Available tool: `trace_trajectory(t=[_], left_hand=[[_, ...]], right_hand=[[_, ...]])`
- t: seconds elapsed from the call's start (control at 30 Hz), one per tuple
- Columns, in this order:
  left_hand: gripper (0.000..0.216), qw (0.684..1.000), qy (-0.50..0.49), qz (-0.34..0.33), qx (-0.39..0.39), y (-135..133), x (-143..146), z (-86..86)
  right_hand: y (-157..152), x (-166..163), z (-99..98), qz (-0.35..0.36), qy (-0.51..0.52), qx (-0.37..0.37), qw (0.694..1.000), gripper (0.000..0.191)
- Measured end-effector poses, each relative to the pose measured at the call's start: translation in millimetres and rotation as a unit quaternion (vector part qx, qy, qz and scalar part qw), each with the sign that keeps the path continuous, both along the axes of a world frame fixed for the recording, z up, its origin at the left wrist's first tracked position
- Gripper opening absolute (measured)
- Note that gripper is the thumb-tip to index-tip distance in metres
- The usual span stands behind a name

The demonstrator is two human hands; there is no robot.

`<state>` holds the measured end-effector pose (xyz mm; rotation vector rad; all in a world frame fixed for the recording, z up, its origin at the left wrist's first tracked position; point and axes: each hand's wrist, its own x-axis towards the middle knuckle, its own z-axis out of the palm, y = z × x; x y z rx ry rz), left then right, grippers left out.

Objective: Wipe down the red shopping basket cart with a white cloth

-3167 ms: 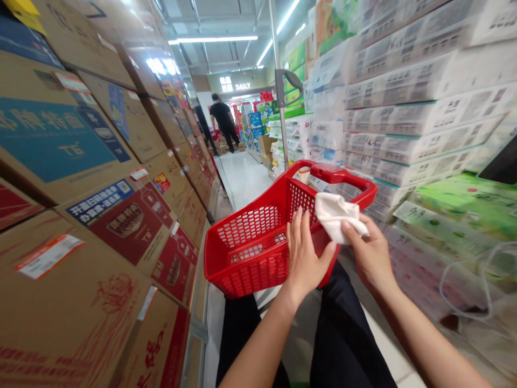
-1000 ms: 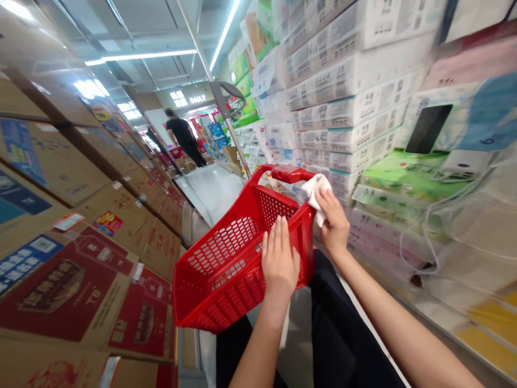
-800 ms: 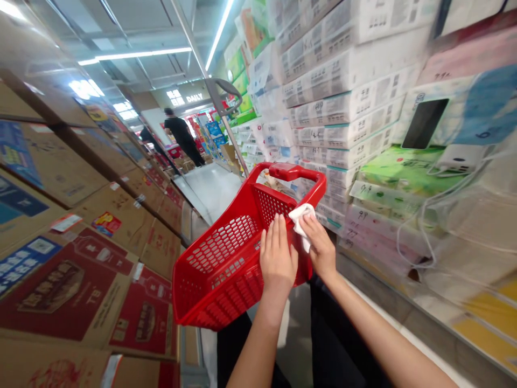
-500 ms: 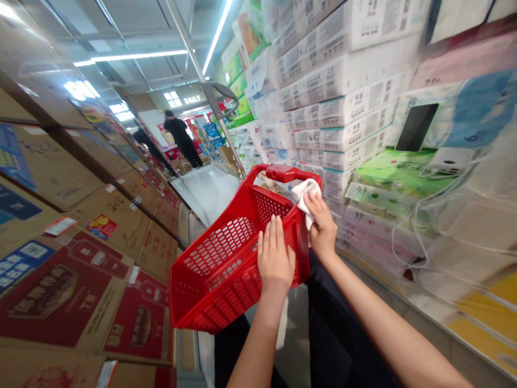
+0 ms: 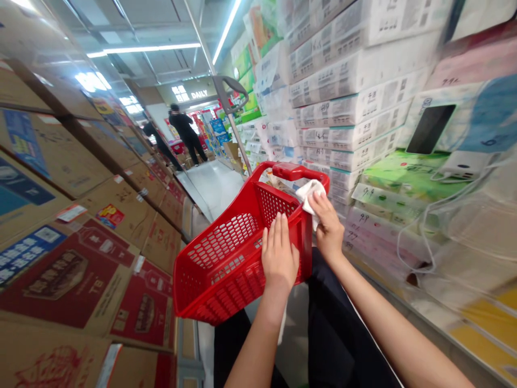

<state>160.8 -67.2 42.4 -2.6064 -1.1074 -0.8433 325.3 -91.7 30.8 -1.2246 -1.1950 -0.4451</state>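
A red plastic shopping basket (image 5: 220,302) with perforated walls sits tilted before my legs, and nothing shows inside it. My left hand (image 5: 280,253) lies on its near side by the rim, fingers straight and close together. At the right-hand corner of the rim, below the red carrying handle (image 5: 288,171), my right hand (image 5: 329,229) presses a white cloth (image 5: 310,194) against the plastic. The cloth is bunched under the fingers, which hide part of it. Behind the basket rises a metal rod with a grey loop handle (image 5: 230,94).
Cardboard cartons (image 5: 68,275) are stacked along the left. Tissue packs (image 5: 323,116) pile up on the right, where a phone (image 5: 431,129) leans beside a white device (image 5: 458,164) with a cable. A person in dark clothes (image 5: 188,132) stands down the aisle.
The whole view has shifted slightly, so basket, hands and shelves appear a little further right. Both hands keep their places on the basket, the right one still pressing the cloth at the corner.
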Motion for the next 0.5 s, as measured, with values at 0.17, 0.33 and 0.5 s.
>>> trace_trajectory(t=[0.17, 0.33, 0.5], left_hand=[[0.086, 1.000, -0.001, -0.009, -0.008, 2, -2, 1.3], [0.082, 1.000, 0.008, -0.010, -0.005, 0, -5, 0.7], [0.086, 1.000, 0.005, -0.010, -0.002, -1, -3, -1.8]], right_hand=[[-10, -21, -61.0, 0.031, -0.021, -0.033, 0.999, 0.066], [-48, -28, -85.2, 0.073, -0.013, -0.096, 0.993, 0.062], [-38, -15, -34.5, 0.011, 0.020, -0.031, 0.999, 0.059]])
